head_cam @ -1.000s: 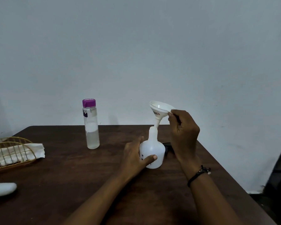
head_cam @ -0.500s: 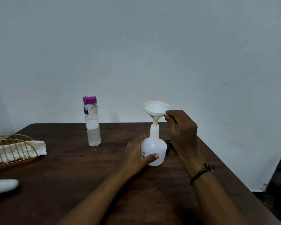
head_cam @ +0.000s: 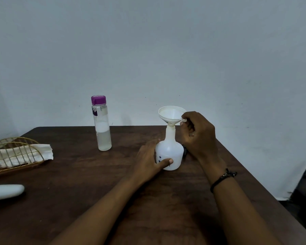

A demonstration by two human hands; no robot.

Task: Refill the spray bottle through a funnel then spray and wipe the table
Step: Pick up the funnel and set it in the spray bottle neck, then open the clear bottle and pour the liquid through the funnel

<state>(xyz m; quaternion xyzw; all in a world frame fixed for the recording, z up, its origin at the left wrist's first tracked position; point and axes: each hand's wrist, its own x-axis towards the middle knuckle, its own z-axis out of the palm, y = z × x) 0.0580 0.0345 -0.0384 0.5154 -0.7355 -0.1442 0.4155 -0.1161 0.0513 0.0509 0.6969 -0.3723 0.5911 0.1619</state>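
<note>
The right hand [head_cam: 199, 137] is pinching the small tab on the rim of the white funnel [head_cam: 171, 114] between thumb and forefinger, the other fingers curling loosely below it and holding nothing else. The funnel is sitting upright with its spout down in the narrow neck of the white spray bottle [head_cam: 170, 151], its wide mouth facing up. The left hand [head_cam: 148, 161] is wrapping the bottle's rounded body from the left side, thumb lying across the front near the base, the fingers passing round behind where they are hidden. The bottle is standing upright on the dark wooden table [head_cam: 78, 183], toward the far right part of the top, with its spray head off. Just behind the bottle, between it and the right hand, a small dark object [head_cam: 185, 152] is peeking out; what it is cannot be told. A dark beaded bracelet [head_cam: 223, 177] is circling the right wrist. Well to the left of the spray bottle, near the back edge, a clear bottle with a purple cap [head_cam: 102, 126] is standing upright, capped and about half full of clear liquid. At the far left a gold wire holder [head_cam: 14, 156] is keeping folded white cloths [head_cam: 42, 152] inside it. Nearer, at the left edge, a white elongated object [head_cam: 5, 191] is lying on the table, partly cut off. A plain pale wall [head_cam: 148, 50] is rising behind the table.
</note>
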